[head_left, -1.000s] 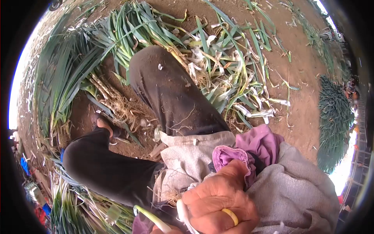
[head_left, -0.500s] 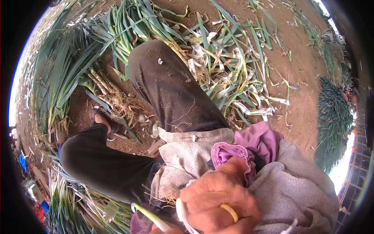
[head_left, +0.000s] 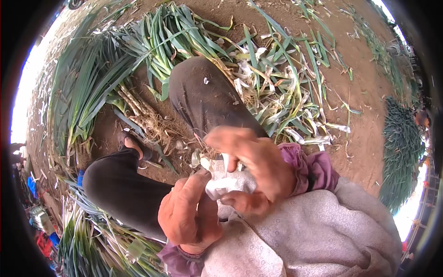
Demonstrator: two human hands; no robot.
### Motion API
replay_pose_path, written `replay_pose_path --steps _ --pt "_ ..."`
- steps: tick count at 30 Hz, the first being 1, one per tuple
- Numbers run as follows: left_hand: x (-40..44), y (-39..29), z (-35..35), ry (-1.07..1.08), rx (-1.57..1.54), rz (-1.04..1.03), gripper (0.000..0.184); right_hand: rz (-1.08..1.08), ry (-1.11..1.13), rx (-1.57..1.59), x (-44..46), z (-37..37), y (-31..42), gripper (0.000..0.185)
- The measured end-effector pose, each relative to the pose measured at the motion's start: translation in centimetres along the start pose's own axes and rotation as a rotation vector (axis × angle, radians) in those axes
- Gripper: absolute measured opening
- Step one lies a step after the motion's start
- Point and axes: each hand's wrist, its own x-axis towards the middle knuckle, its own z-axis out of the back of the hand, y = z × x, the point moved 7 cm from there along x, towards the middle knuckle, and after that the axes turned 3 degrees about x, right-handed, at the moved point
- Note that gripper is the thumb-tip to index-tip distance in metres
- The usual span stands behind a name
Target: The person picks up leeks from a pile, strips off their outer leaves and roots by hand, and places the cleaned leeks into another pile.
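My left hand is closed at the lower middle, its fingers curled and fingertips at the left edge of a wrinkled white piece. From the right, my right hand closes over that piece, thumb below and fingers above, slightly blurred. Whether the piece is peel or cloth I cannot tell. A narrow white strip shows under the right fingers, and thin roots stick out beside them. Both hands are above the lap, in front of a pale patterned garment.
Leeks with green leaves lie on the soil at the left, more at the lower left. Stripped leaves and peels are scattered beyond the knee. A dense green pile stands at the right.
Both hands have moved up from the bottom edge; the left hand now shows fully. The green-and-white stalk near it is out of sight. A white piece has appeared between the hands.
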Motion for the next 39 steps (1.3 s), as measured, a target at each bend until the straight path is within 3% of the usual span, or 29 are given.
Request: replay_pose_path --steps 3,7,8,12,13,15,16,18,19,21,22,25,29,32,35,39 --pt "-0.1 0.3 0.2 -0.009 0.005 0.014 0.04 -0.106 0.171 0.067 -0.1 -1.7 -1.0 0.065" --pt "-0.4 0.4 -0.2 -0.079 0.088 0.044 0.041 -0.148 0.125 0.08 -1.0 -2.7 -1.5 0.044" --pt "-0.3 0.4 -0.2 -0.1 0.09 0.061 0.04 -0.256 0.197 0.129 -0.8 -2.5 -1.7 0.032" --pt "-0.2 1.5 -0.3 0.067 0.09 0.121 0.033 -0.166 0.005 0.129 -0.3 -1.1 -2.2 0.016" --pt "-0.9 2.6 -0.2 0.14 0.024 0.239 0.03 -0.137 -0.054 0.08 0.0 -0.5 -2.0 0.013" --pt "-3.3 4.6 -0.3 0.279 -0.113 0.471 0.025 -0.246 -0.059 0.122 -0.4 0.5 -3.0 0.013" --pt "-5.0 5.7 -0.3 0.241 -0.245 0.614 0.019 -0.311 -0.059 0.168 -0.7 0.7 -3.3 0.017" --pt "-5.4 5.2 -0.1 0.263 -0.332 0.641 0.017 -0.441 -0.054 0.263 -1.3 0.7 -4.1 0.027" --pt "-5.5 5.1 -0.1 0.27 -0.374 0.653 0.016 -0.393 -0.056 0.228 -1.5 0.0 -3.8 0.028" --pt "-5.0 4.3 -0.2 0.219 -0.349 0.594 0.016 -0.299 -0.065 0.161 -2.7 -2.4 -3.1 0.03" --pt "-4.6 3.9 -0.3 0.18 -0.358 0.587 0.016 -0.217 0.041 0.04 -2.9 -3.5 -2.6 0.031" --pt "-4.2 3.6 -0.5 0.141 -0.314 0.554 0.018 -0.25 0.139 0.056 -2.9 -4.4 -2.9 0.028" --pt "-3.8 3.4 -1.2 0.14 -0.177 0.509 0.018 -0.203 0.083 -0.091 -2.4 -4.1 -3.1 0.016" --pt "-4.5 4.5 -1.3 0.069 -0.186 0.533 0.015 -0.158 0.339 -0.472 -2.2 -5.0 -2.2 0.02" --pt "-3.9 4.4 -1.3 0.079 -0.061 0.463 0.014 -0.084 0.373 -0.377 -2.0 -4.7 -2.0 0.02" --pt "-3.7 4.1 -0.5 -0.023 -0.278 0.398 0.019 0.052 0.213 -0.395 -1.5 -4.1 -1.0 0.018"
